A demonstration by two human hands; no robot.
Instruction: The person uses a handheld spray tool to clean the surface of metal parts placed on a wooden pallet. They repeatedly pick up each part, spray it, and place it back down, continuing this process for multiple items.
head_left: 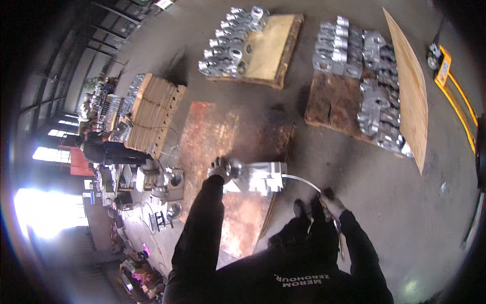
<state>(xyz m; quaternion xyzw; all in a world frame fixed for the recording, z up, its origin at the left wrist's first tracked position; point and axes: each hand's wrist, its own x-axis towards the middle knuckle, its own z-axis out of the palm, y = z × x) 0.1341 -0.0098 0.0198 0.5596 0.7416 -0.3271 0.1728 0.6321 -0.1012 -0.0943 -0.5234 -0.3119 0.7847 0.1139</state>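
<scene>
A silvery metal casting (260, 177) with a blocky right end and a rounded left end lies on a worn reddish-brown board (202, 131). My left hand (218, 171), in a pale glove, grips the casting's rounded end; its fingers are partly blurred. Off the board's right edge, my right hand (332, 203) is closed around the near end of a thin curved tube (304, 181). The tube arches left to the casting's right end, and whether it goes inside cannot be made out. Below the right hand hangs a slim hose-like length (341, 245).
Pallets with rows of castings stand ahead (230, 45) and at the right (374, 96), beside an upright plywood sheet (409, 91). A yellow pallet truck (448, 81) is far right. Stacked boards (154, 111), a person (109, 149) and more castings (169, 190) are left.
</scene>
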